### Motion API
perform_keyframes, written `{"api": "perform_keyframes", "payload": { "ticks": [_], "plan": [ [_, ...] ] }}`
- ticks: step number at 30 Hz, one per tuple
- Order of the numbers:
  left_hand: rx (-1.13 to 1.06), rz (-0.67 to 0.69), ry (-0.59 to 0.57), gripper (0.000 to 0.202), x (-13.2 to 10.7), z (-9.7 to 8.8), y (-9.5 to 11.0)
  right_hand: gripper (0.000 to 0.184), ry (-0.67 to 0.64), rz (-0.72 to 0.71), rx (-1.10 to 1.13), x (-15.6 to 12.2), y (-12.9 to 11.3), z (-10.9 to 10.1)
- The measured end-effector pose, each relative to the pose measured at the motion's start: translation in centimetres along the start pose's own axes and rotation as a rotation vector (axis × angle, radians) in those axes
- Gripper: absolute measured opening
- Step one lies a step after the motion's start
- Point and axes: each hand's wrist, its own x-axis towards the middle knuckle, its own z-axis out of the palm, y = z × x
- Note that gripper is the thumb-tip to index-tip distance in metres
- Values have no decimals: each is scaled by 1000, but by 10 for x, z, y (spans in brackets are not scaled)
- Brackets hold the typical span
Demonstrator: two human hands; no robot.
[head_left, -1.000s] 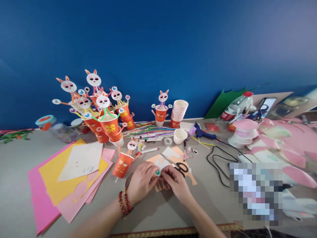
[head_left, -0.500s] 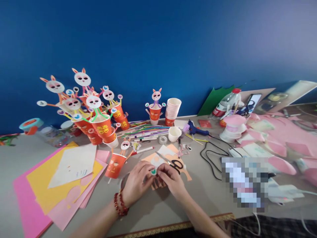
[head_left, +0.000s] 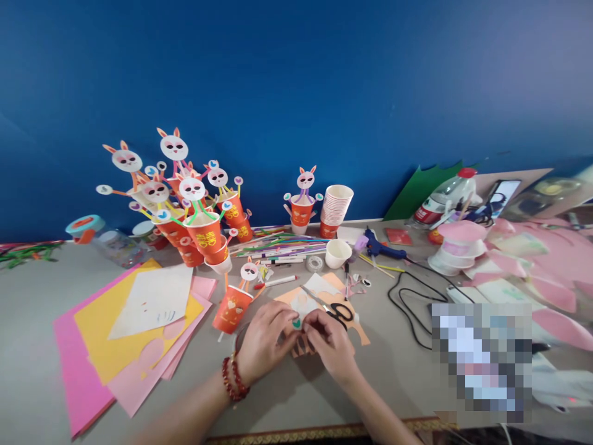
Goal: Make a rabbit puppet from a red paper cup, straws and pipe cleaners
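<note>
Between my hands is a small white paper disc with a green heart (head_left: 297, 323). My left hand (head_left: 267, 339), with red beads at the wrist, pinches the disc's left side. Fingers bent and pressed together, my right hand (head_left: 330, 343) meets the disc's right edge. Under both hands lie scraps of orange paper (head_left: 360, 334) and white paper. Black-handled scissors (head_left: 341, 314) rest on the scraps, just beyond my right hand. A red paper cup with a rabbit face (head_left: 233, 309) leans to the left of my left hand.
Several rabbit-topped red cups (head_left: 204, 238) crowd the back left. Pink and yellow sheets (head_left: 88, 364) lie at left. Behind my hands are a marker (head_left: 278, 282), a tape roll (head_left: 315, 264), a white cup (head_left: 338, 254) and a stack of cups (head_left: 336, 207). A blue glue gun (head_left: 384, 246) trails a black cord.
The whole view has shifted, so things appear farther right. Both hands keep the heart disc between them, with only a slight change in the fingers.
</note>
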Motion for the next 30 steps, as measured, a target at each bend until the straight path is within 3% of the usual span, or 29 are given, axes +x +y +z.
{"api": "perform_keyframes", "payload": {
  "ticks": [10, 15, 19, 26, 30],
  "plan": [
    [-116, -52, 50, 19, 4, -7, 3, 36, -68, 129, 177, 4, -5, 0],
    [-94, -115, 99, 19, 7, -15, -5, 30, 69, 35, 62, 11, 1, -15],
    [-134, -130, 34, 19, 7, -13, -6, 23, 132, 12, -133, 14, 4, -31],
    [-328, -245, -187, 23, 4, 2, -4, 17, 4, -45, -312, 6, 7, -28],
    [-323, -166, -134, 22, 1, 10, -7, 12, -47, -132, -360, 3, 6, -19]
  ]
}}
